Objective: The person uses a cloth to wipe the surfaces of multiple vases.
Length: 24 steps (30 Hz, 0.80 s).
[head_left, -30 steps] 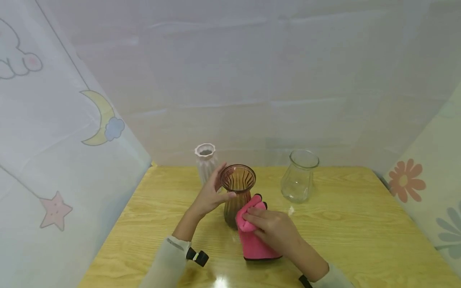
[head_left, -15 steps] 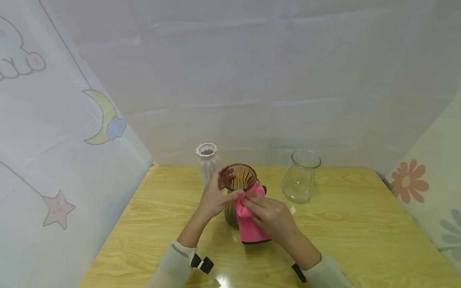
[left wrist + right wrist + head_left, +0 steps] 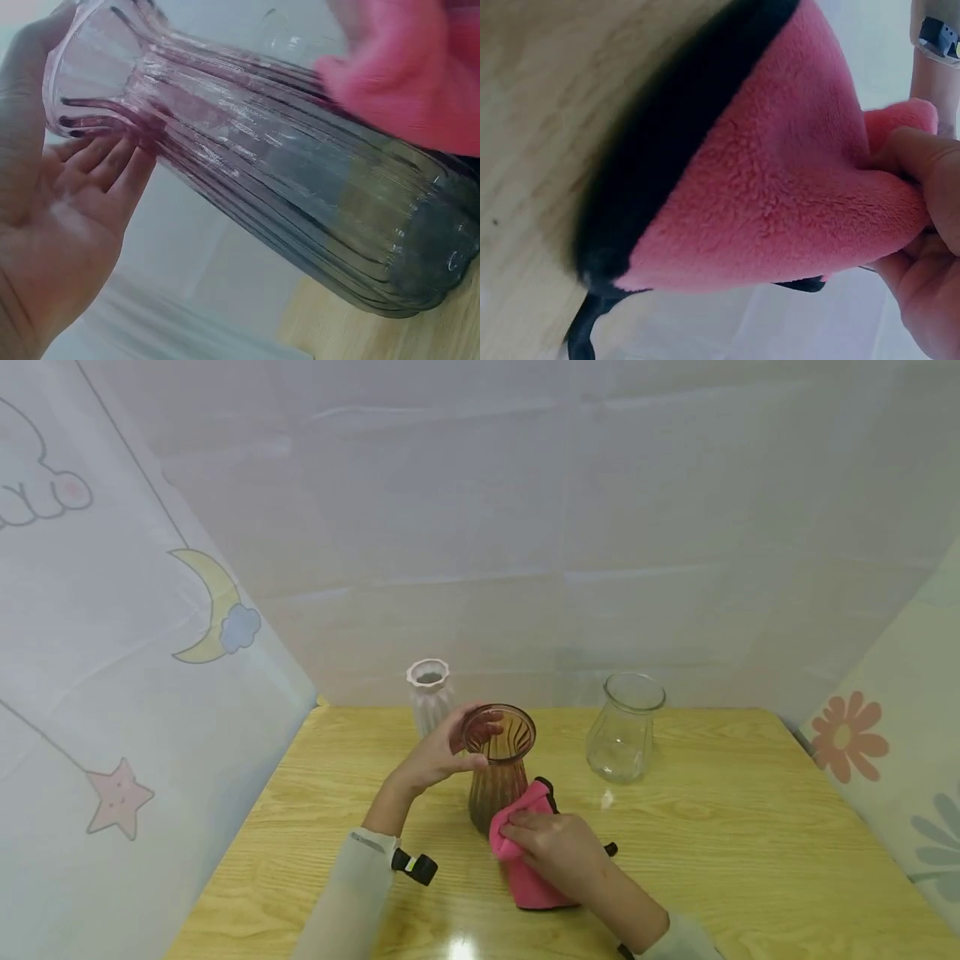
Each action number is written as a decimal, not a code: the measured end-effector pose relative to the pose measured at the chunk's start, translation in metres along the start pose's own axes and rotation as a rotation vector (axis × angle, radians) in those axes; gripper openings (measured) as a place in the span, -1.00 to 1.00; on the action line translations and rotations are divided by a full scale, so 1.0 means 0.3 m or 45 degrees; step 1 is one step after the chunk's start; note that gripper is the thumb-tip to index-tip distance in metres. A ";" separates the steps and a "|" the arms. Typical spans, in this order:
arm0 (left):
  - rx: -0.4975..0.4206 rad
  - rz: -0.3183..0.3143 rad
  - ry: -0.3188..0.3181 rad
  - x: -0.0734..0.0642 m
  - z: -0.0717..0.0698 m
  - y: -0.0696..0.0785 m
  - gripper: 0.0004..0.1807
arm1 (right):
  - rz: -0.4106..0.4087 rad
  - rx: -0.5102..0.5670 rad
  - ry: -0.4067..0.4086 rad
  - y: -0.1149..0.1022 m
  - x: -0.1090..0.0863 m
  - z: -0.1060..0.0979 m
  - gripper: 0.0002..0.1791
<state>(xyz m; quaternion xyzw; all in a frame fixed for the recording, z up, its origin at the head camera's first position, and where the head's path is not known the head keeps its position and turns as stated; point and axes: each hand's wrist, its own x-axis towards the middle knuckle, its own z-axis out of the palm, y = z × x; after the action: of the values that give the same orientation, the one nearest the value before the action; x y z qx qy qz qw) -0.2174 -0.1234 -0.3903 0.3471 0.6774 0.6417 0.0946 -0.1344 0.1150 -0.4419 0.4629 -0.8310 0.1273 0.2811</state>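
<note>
Vases (image 3: 431, 706) (image 3: 497, 793) (image 3: 618, 747): you have three
Cloth (image 3: 527, 874): you have one
Hands (image 3: 437, 760) (image 3: 561, 852): your two
Counter (image 3: 750, 843): one before you
Printed moon (image 3: 222, 593): you see one

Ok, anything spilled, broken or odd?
Nothing stands out. The ribbed brown glass vase, clear glass vase and white fluted vase show no visible break; no spill shows. The pink plush cloth is merely bunched in the right hand.

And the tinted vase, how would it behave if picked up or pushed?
The tinted vase looks like shiny, see-through glass, so it's probably fragile. It's taller than it is wide, so a push near the top might tip it. The flared top, where the left hand holds it, may help stop it slipping.
</note>
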 end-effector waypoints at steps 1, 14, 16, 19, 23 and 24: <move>-0.007 -0.003 -0.001 -0.001 -0.001 0.000 0.19 | 0.016 0.009 -0.036 -0.002 -0.002 0.000 -0.73; 0.235 -0.102 0.467 -0.041 0.119 0.035 0.34 | 0.012 0.031 0.382 0.027 0.070 -0.130 -0.64; 0.244 -0.132 0.494 -0.039 0.137 0.041 0.30 | 0.013 0.023 0.381 0.033 0.085 -0.136 -0.63; 0.256 -0.165 0.536 -0.037 0.155 0.047 0.20 | 0.023 0.022 0.356 0.038 0.098 -0.128 -0.60; 0.306 -0.173 0.572 -0.037 0.158 0.046 0.10 | 0.033 0.001 0.344 0.037 0.098 -0.099 -0.58; 0.324 -0.173 0.568 -0.036 0.155 0.044 0.09 | 0.031 -0.013 0.338 0.036 0.095 -0.091 -0.58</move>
<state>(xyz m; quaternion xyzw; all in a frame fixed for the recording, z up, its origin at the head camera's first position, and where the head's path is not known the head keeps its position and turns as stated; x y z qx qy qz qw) -0.1780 -0.0935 -0.3887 0.1598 0.7784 0.6042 -0.0584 -0.1457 0.1139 -0.4028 0.4304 -0.7926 0.1865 0.3894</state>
